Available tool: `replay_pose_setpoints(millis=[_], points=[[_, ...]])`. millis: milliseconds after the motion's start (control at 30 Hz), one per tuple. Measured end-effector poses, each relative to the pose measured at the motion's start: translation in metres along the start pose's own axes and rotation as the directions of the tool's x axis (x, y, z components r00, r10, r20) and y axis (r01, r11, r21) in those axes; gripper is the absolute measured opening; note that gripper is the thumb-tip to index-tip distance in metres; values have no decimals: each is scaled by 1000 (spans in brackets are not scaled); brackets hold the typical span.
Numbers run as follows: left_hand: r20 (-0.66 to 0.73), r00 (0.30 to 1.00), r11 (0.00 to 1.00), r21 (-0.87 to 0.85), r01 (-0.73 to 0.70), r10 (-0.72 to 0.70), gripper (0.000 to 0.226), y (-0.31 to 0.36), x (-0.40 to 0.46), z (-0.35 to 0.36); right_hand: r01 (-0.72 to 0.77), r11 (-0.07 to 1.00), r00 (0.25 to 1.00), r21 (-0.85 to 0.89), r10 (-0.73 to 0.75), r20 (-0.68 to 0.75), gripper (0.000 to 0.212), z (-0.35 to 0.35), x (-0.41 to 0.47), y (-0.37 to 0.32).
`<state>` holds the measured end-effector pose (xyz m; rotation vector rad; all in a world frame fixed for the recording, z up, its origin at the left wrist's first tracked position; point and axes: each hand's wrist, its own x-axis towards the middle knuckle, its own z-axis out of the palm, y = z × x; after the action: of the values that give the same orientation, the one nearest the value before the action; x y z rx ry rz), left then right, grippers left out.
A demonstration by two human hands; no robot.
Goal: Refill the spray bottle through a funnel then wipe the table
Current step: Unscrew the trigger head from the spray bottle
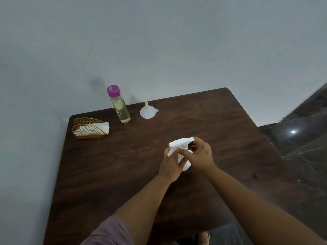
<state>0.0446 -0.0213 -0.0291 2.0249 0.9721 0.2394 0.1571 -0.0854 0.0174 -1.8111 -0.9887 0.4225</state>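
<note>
White plastic spray bottle (184,157) stands on the table (230,121) between my hands, left fingers (174,156) wrapped round its light, slippery body, right fingers (195,145) pinching the stiff trigger head, best gripped at the collar.

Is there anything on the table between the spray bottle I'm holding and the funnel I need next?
Nothing visible is in the way. The spray bottle sits mid-table, held by the left hand and right hand. The white funnel lies beyond it toward the wall, with only bare wooden table between them.
</note>
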Motion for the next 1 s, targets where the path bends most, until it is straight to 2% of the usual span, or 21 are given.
replay_pose_setpoints(millis=[100,200,267,300,333,367,433,467,533,600,700,733,767,833,867,933,1000], points=[[18,999,999,-1,52,-52,59,3,-2,0,-51,998,958,44,36,283,31,-19,13,-5],[-7,999,998,11,54,-54,67,1,-3,4,-135,988,802,69,68,593,28,-40,32,-5],[-32,997,997,27,70,-69,77,1,-3,8,-207,973,683,101,70,727,36,-49,43,-4],[-47,996,997,31,71,-69,80,0,-3,10,-210,972,652,102,62,756,40,-50,46,-4],[-59,997,998,30,53,-51,80,-1,-2,11,-186,979,660,87,59,749,45,-49,46,-5],[-69,997,999,25,32,-30,76,0,-3,12,-160,986,713,57,75,697,48,-45,44,-5],[-89,996,1000,15,9,-7,62,3,-3,11,-131,991,871,21,105,481,50,-34,31,-5],[-91,996,1000,10,5,-4,55,4,-4,11,-100,995,924,30,81,374,49,-27,21,-2],[-78,997,1000,2,25,-25,56,5,-7,11,-16,996,968,90,-7,251,41,-17,5,6],[-66,996,998,4,63,-63,67,1,-8,14,20,987,963,157,-61,263,31,-18,2,9],[-59,991,992,-11,123,-123,75,0,-7,16,53,994,896,93,-88,435,13,-28,12,18],[-72,989,992,-14,124,-125,76,1,-8,16,58,995,865,85,-93,494,17,-30,15,20],[-85,989,993,-22,118,-119,73,6,-10,15,48,995,838,93,-91,538,31,-31,17,22],[-106,989,994,-27,105,-107,62,10,-12,15,-2,993,848,115,-59,526,66,-31,20,20],[-111,989,995,-26,97,-100,58,11,-13,16,-9,994,871,111,-47,490,71,-30,21,18],[-119,988,995,-12,97,-98,57,11,-13,18,36,996,908,83,-67,413,56,-25,19,16],[-118,987,994,-10,105,-105,58,8,-12,20,74,992,911,104,-110,398,39,-24,15,16]])
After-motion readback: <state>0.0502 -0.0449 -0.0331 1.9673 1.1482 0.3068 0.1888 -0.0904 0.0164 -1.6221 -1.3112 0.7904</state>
